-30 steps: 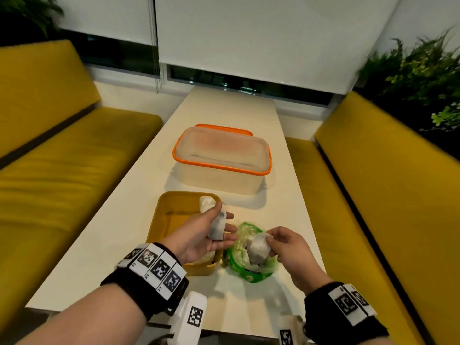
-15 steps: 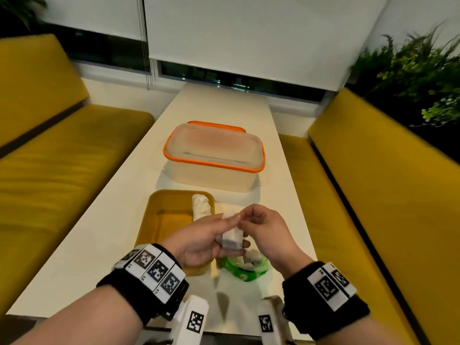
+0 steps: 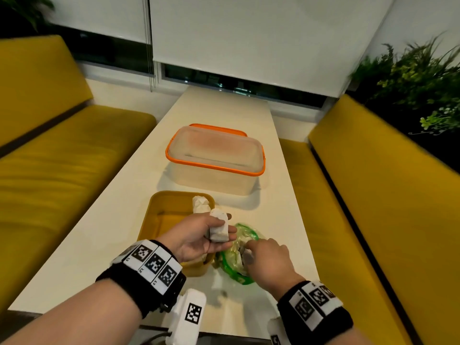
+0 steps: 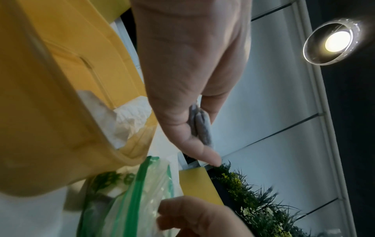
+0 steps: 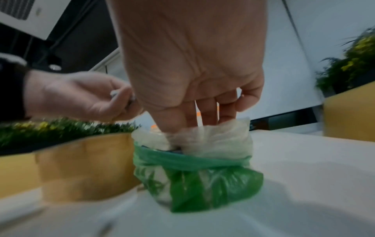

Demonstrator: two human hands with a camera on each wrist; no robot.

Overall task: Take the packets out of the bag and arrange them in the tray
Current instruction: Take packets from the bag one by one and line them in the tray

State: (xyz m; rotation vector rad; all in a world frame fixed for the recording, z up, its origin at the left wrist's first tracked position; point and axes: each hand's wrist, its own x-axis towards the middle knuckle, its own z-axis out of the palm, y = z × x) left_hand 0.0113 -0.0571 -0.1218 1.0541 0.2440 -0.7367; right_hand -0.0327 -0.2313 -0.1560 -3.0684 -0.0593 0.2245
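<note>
Left hand pinches two white packets between thumb and fingers, palm turned up, held above the right edge of the yellow tray. Left wrist view: the two packets sit face to face, thumb pressing them from one side. Right hand reaches down into the mouth of the green-and-clear bag; its fingertips are buried among the contents. Right wrist view: fingers hang down inside the bag; cannot tell whether they grip anything. Bag stands on the white table, just right of the tray and touching its near right corner. One more white packet lies inside the tray at its far right corner. Further back on the table stands a clear box with an orange rim, well apart from the tray.
</note>
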